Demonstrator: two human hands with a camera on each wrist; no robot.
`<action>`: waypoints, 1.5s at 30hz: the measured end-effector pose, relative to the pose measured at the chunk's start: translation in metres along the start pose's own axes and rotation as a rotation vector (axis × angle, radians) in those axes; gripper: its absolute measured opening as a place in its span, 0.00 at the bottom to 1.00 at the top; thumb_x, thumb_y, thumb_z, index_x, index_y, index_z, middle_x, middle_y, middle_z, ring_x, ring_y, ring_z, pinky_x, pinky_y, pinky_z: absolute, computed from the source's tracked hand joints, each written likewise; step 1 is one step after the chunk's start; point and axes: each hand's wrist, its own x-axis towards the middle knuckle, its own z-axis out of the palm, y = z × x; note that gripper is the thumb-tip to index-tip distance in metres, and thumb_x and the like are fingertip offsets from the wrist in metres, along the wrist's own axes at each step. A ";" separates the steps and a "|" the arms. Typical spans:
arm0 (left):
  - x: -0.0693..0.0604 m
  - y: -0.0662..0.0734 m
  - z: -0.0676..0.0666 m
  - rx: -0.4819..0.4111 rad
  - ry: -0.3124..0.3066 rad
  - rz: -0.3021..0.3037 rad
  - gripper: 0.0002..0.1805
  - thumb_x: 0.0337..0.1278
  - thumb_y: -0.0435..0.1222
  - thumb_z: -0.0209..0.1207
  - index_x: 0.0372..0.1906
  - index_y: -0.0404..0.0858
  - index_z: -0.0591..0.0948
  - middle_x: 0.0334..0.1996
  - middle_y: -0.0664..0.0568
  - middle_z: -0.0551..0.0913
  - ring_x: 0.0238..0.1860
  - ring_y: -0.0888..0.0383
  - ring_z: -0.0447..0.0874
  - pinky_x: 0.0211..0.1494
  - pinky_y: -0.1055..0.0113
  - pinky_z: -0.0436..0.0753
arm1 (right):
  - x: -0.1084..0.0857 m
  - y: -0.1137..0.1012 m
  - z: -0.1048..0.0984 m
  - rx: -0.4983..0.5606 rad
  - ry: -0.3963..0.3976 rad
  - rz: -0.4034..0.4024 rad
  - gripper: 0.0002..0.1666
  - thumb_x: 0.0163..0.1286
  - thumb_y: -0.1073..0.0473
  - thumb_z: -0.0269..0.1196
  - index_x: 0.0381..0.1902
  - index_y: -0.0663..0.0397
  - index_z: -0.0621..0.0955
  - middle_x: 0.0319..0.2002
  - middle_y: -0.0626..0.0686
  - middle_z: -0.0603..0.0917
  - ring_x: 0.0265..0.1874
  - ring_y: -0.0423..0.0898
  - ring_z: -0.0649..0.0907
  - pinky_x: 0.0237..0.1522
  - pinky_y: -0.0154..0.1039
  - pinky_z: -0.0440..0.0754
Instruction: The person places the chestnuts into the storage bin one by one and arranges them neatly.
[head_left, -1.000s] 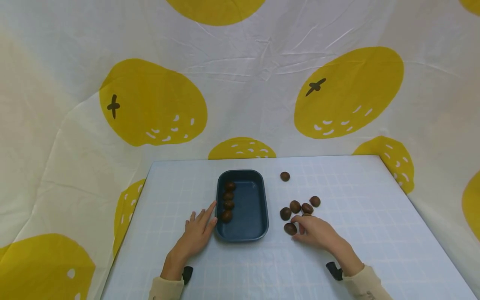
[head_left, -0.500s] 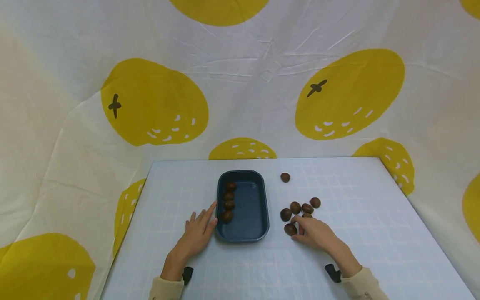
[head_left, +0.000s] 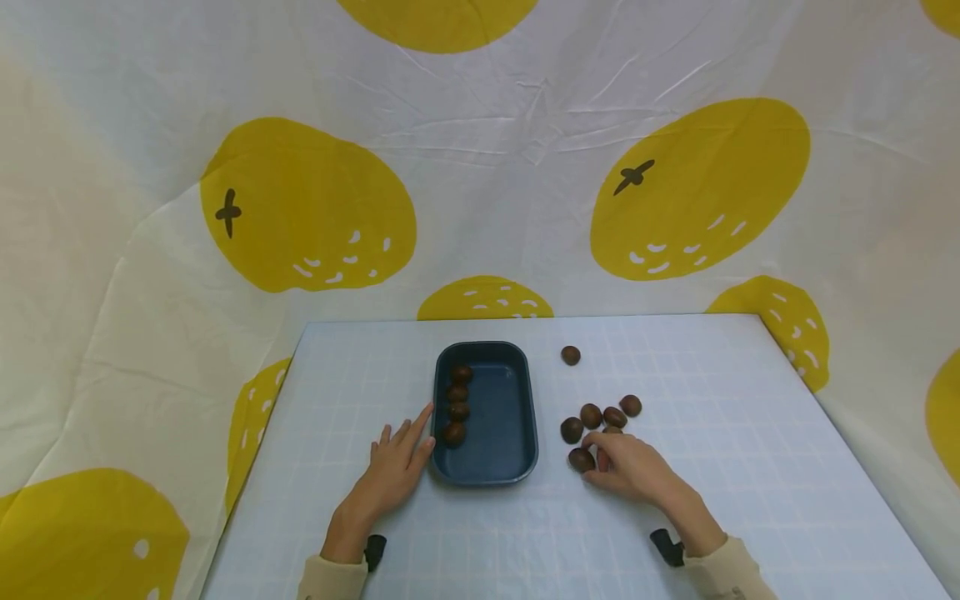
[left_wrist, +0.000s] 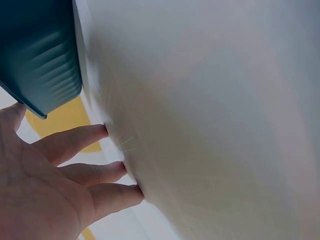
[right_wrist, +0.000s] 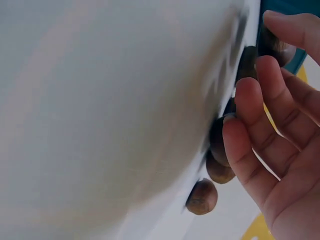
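I count eleven chestnuts [head_left: 571, 356] in all. Four sit in the one dark blue tray [head_left: 498, 417], in a row along its left edge, the lowest of them near the tray's near left corner. The other seven are on the white table [head_left: 750, 467], to the right of the tray: one lies apart towards the table's far edge, and six are clustered lower down, one of those partly hidden by the person's right hand [head_left: 633, 467]. That hand has its thumb and forefinger closed about the nearest chestnut [head_left: 579, 459], the cluster's closest to the table's near edge; I can't tell whether it is raised off the surface. The left hand [head_left: 393, 467] is released, its fingers long and spread, touching the rim at the tray's left edge while other fingertips meet the tabletop
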 end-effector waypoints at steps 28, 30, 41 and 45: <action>-0.002 0.002 0.000 -0.009 0.000 0.001 0.32 0.77 0.60 0.37 0.80 0.63 0.52 0.72 0.33 0.63 0.72 0.22 0.45 0.65 0.23 0.42 | 0.066 -0.041 -0.045 0.194 -0.004 -0.202 0.18 0.62 0.58 0.72 0.50 0.45 0.82 0.28 0.39 0.78 0.27 0.38 0.78 0.30 0.35 0.79; -0.002 0.002 -0.001 -0.012 -0.002 0.000 0.32 0.77 0.60 0.37 0.80 0.63 0.52 0.72 0.33 0.63 0.72 0.22 0.45 0.65 0.23 0.42 | 0.072 -0.045 -0.044 0.211 -0.013 -0.213 0.18 0.63 0.57 0.72 0.51 0.46 0.82 0.29 0.39 0.79 0.28 0.39 0.78 0.30 0.36 0.79; -0.001 0.003 -0.002 -0.017 -0.006 0.000 0.32 0.77 0.60 0.36 0.80 0.64 0.51 0.73 0.33 0.62 0.72 0.22 0.44 0.65 0.23 0.42 | 0.122 -0.079 -0.049 0.157 -0.078 -0.360 0.20 0.64 0.52 0.72 0.53 0.47 0.81 0.32 0.42 0.81 0.31 0.42 0.80 0.34 0.36 0.79; -0.001 0.002 -0.002 -0.019 -0.006 -0.004 0.31 0.77 0.60 0.36 0.80 0.65 0.50 0.73 0.34 0.62 0.72 0.22 0.44 0.65 0.23 0.42 | 0.143 -0.092 -0.049 0.159 -0.100 -0.415 0.19 0.64 0.52 0.72 0.52 0.46 0.82 0.31 0.43 0.81 0.28 0.38 0.78 0.33 0.36 0.79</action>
